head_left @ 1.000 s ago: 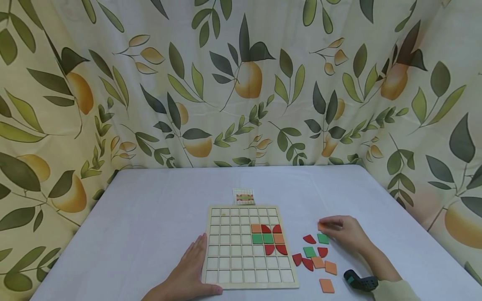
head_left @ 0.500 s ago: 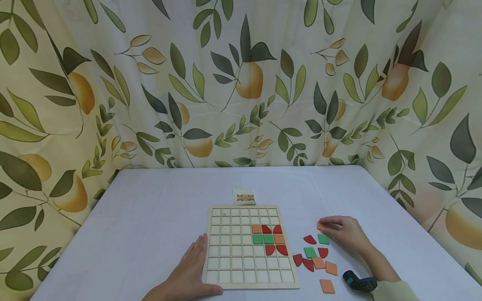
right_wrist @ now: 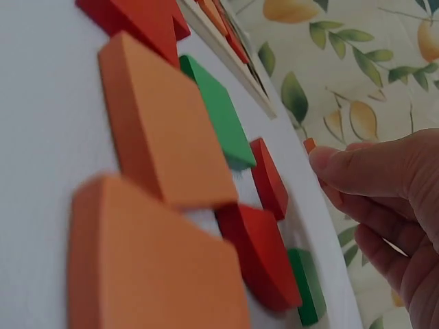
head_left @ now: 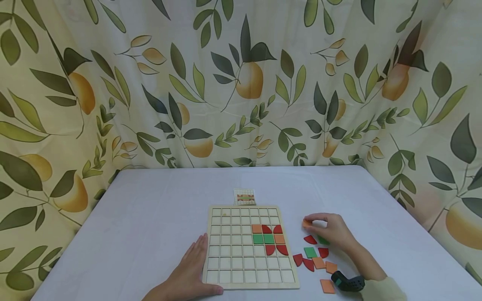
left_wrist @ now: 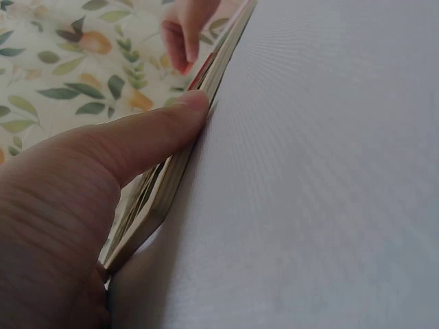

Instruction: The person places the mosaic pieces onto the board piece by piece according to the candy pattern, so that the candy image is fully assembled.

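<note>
My right hand pinches an orange square tile between thumb and fingertips, right of the board. Most of that tile is hidden; its edge shows in the right wrist view. My left hand rests at the near left corner of the wooden grid board, fingers straight along its left side and thumb along the front edge. On the board's right half sit orange squares, green squares and red quarter-round tiles, each in a cell.
Loose tiles lie right of the board: red quarter-rounds, green squares and orange squares. Behind the board stands a small pattern card. A black strap device is at my right wrist. A leaf-print curtain hangs behind the table.
My right hand has moved left toward the board with the orange tile, now passing over the far green tile. My left hand and the board have stayed put.
</note>
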